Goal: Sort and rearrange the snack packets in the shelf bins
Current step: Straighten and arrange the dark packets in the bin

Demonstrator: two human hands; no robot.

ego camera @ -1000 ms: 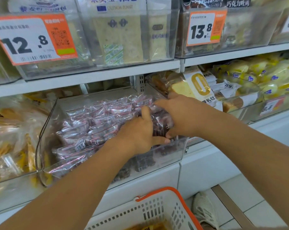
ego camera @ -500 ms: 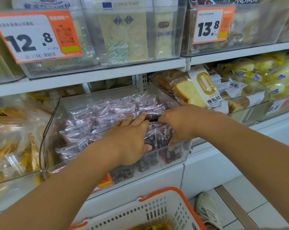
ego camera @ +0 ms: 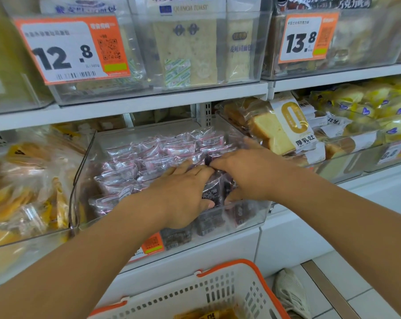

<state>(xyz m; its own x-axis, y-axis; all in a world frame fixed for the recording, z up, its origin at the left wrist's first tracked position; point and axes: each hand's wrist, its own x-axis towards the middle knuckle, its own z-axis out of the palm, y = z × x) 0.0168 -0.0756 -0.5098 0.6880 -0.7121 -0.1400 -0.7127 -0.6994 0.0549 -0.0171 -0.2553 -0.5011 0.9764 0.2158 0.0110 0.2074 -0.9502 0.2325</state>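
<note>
Toast packs (ego camera: 284,132) flank bin (ego camera: 84,180); basket (ego camera: 218,293) sits below both hands (ego camera: 218,180).

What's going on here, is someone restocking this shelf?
A person is tidying a clear shelf bin full of small pink-wrapped snack packets. Both hands are inside it near the front right corner: the left hand lies over the packets with its thumb against a dark upright packet, and the right hand closes in on the same packet from the other side. Neighbouring bins hold bread and cakes, and a white and orange shopping basket sits below, near the person.
</note>
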